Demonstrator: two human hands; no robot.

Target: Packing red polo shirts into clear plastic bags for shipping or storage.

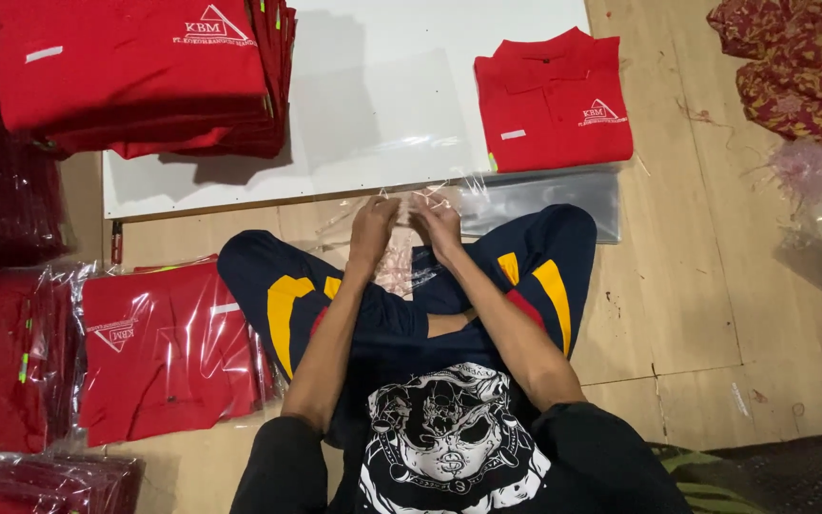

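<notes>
Wooden floor boards are seen beneath a seated person, whose crossed legs in dark trousers with yellow patches fill the middle of the view. A clear plastic bag (409,249) is held just above the lap, its upper edge pinched between both hands. The left hand (374,221) is closed on the left part of that edge, fingers curled together; the right hand (438,222) is closed on the right part, close beside the other, almost touching. For the mouth of the bag to be opened well, it is judged that the two film layers should be rubbed apart gently at the edge and kept taut, so that nothing tears. A white board (373,105) is laid on the floor ahead, and a folded red polo shirt (552,100) lies at its right end, partly on the floor. A stack of red shirts (140,71) rests on the board's left end. Bagged red shirts (159,347) are set to the left of the knees, and a flat pile of empty clear bags (549,198) lies just beyond the right knee.
</notes>
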